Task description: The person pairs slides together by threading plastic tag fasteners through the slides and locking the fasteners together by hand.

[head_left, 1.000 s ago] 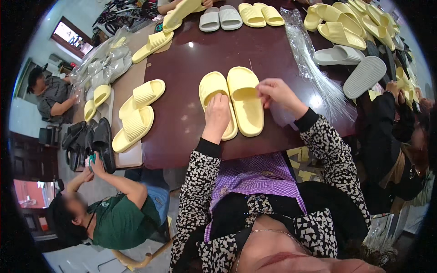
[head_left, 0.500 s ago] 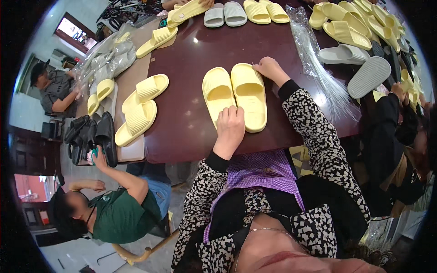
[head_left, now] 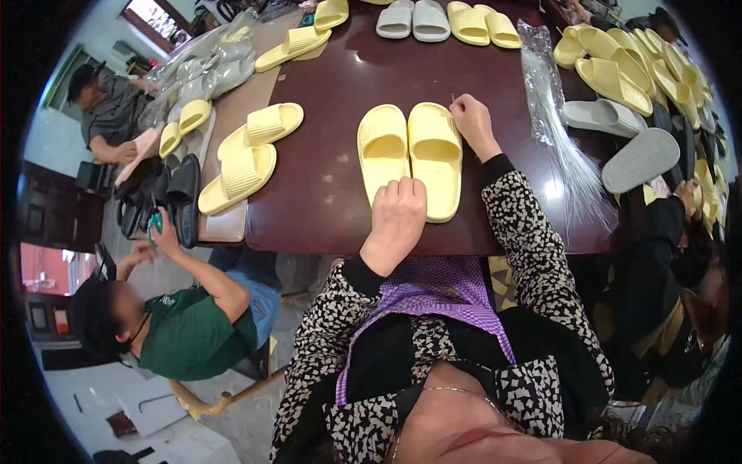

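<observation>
Side by side on the dark red table lie a left yellow slipper [head_left: 383, 155] and a right yellow slipper [head_left: 437, 166], toes pointing away from me. My left hand [head_left: 396, 220] is closed over the heel of the left slipper and the inner edges of the pair; its fingertips are hidden. At the outer toe side of the right slipper, my right hand [head_left: 473, 124] is closed in a pinch. A thin tip shows by its fingers, too small to name. To the right lies a bundle of clear thin strands [head_left: 568, 162] in a plastic sleeve.
Yellow slippers [head_left: 247, 170] lie at the table's left, grey slippers [head_left: 413, 19] at the back. A heap of yellow slippers [head_left: 618, 69] and a grey slipper [head_left: 641, 161] are on the right. A person in green [head_left: 201, 332] holds green-handled scissors [head_left: 156, 224] on the left; others work nearby.
The view has shifted, so the table things sit farther right. My hands stay at the pair. The person in green has raised the scissors away from the black slippers.
</observation>
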